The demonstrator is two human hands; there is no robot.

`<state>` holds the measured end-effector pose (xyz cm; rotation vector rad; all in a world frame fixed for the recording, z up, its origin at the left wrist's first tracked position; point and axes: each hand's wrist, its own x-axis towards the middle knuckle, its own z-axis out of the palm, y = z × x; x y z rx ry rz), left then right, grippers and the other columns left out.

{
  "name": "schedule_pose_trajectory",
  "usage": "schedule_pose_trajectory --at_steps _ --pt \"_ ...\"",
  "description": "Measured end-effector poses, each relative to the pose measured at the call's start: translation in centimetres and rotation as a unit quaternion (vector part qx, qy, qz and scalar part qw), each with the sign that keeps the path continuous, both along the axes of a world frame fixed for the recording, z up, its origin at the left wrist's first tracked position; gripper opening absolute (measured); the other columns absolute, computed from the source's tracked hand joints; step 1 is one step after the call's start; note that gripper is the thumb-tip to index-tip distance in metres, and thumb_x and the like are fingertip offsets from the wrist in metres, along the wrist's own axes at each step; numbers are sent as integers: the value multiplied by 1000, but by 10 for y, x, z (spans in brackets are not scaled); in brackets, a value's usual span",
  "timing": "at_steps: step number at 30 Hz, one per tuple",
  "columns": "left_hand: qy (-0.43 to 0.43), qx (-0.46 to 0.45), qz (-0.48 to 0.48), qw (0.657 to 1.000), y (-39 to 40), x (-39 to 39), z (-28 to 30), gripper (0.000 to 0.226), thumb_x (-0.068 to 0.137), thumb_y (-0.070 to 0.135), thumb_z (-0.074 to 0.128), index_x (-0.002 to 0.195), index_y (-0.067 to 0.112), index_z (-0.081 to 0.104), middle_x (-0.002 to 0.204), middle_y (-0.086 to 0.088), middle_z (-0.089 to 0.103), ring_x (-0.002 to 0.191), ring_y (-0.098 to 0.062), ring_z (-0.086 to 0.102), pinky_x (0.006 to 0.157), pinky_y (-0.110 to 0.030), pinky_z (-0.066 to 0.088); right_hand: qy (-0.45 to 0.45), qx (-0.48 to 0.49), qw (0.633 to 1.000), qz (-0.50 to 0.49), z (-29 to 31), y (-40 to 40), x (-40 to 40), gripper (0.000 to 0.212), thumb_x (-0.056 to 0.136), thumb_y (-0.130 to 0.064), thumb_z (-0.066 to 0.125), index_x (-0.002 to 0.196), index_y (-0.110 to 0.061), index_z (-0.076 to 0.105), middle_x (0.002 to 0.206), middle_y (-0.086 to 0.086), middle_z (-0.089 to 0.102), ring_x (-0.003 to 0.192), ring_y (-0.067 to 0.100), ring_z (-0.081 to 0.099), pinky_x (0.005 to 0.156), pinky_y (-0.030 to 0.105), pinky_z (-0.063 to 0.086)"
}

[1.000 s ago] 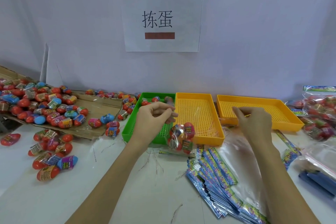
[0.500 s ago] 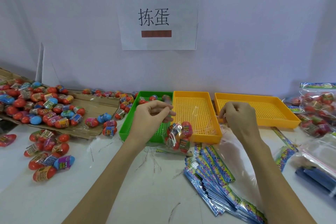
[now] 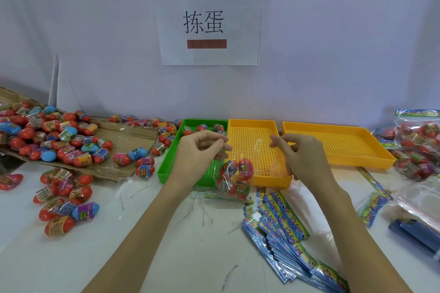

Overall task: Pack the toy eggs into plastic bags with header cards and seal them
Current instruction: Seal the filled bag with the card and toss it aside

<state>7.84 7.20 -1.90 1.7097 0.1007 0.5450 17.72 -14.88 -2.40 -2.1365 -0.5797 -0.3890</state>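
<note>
Clear plastic bag (image 3: 247, 166): mouth pinched by your left hand (image 3: 200, 152) and right hand (image 3: 300, 157), above the green tray (image 3: 171, 164) and orange tray (image 3: 252, 147). Contents: toy eggs (image 3: 235, 179), hanging low. Advice: keep both top corners level; align edges before sealing.

Light is bright, even and diffuse, with no single source visible. Shadows are soft and faint: a pale one lies on the white tabletop (image 3: 166, 245) beside each forearm. The wide-angle lens bends the scene, so the tabletop's far edge curves upward at both sides. The wall sign (image 3: 209, 21) reads sharply. The clear plastic bag (image 3: 252, 162) shows faint glints and is hard to outline. Detail softens toward the corners.
</note>
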Motion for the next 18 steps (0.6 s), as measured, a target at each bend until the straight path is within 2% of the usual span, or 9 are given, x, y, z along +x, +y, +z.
schedule_pose_trajectory --at_steps 3,5,7,9,13,16,18 --pt "-4 -13 3 1000 0 0 0 14 99 1 64 102 6 77 86 -5 80 76 -21 77 68 -22 60 57 24 997 52 5 7 -9 60 100 -59 36 79 -22 78 33 -9 44 30 7 47 43 13 39" --pt "-7 -24 10 1000 0 0 -1 13 99 2 65 104 5 76 87 -6 81 77 -23 77 69 -23 61 83 22 991 98 8 11 -13 53 98 -61 41 85 -25 78 33 -10 41 29 7 42 39 13 33" --pt "-13 -39 14 999 1 1 -1 12 99 2 65 104 5 76 88 -7 81 79 -25 77 70 -24 61 92 -1 988 125 8 14 -16 45 94 -63 49 90 -28 77 36 -19 45 33 3 47 39 11 33" --pt "-12 -57 7 998 2 2 -1 12 99 4 66 104 7 76 90 -7 81 80 -26 77 72 -25 61 101 3 985 136 7 17 -16 31 93 -56 62 95 -29 76 41 -28 50 38 -2 51 38 10 34" --pt "9 -74 -15 997 6 1 -2 13 100 7 64 108 6 76 94 -7 81 82 -25 77 74 -26 61 132 51 980 137 2 17 -13 21 93 -42 72 96 -23 80 41 -7 54 32 8 40 37 15 34" --pt "45 -67 -78 994 9 1 0 21 98 20 68 113 7 75 100 -5 81 89 -23 77 78 -27 62 141 63 977 150 1 15 -13 17 93 -39 73 88 -25 82 46 -2 56 38 7 43 42 16 36" --pt "60 -38 -103 992 11 0 0 30 89 26 77 115 11 75 103 -4 81 95 -20 77 82 -25 61 139 72 977 147 1 16 -14 15 92 -38 75 86 -26 83 56 -5 64 42 3 49 44 11 36"
